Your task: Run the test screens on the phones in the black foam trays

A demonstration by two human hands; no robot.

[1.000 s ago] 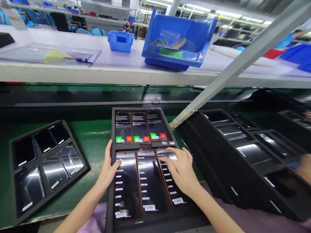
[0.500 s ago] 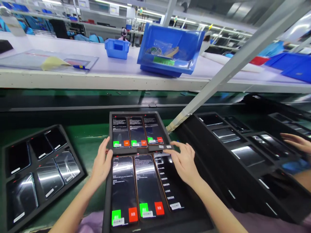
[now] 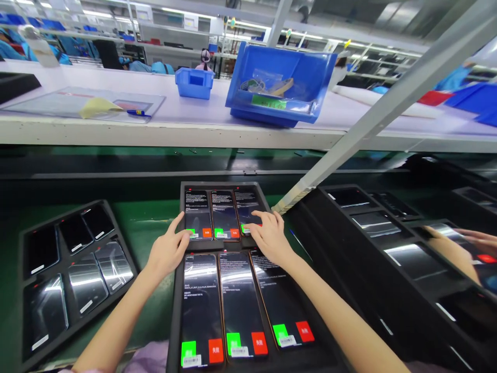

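Observation:
A black tray [image 3: 176, 311] holds several phones in two rows, their screens lit with white text and green and red squares. My left hand [image 3: 169, 252] is open at the tray's left edge, its thumb near the green square of the upper left phone [image 3: 198, 212]. Over the upper right phone [image 3: 245, 199] is my right hand [image 3: 272, 238], open, fingers spread, a fingertip at that phone's green square. The lower right phone [image 3: 277, 295] lies beside my right wrist. Neither hand holds anything.
On the left lies another tray [image 3: 128, 282] of dark phones. More phone trays [image 3: 373, 233] stand at right, where another person's hands [image 3: 454, 254] reach in. A slanted metal post [image 3: 361, 124] rises beside my tray. Blue bins [image 3: 281, 72] sit on the shelf behind.
My right hand has moved up and left onto the upper right phone. The lower right phone's list has given way to text with green and red squares. Another person's hands reach further in.

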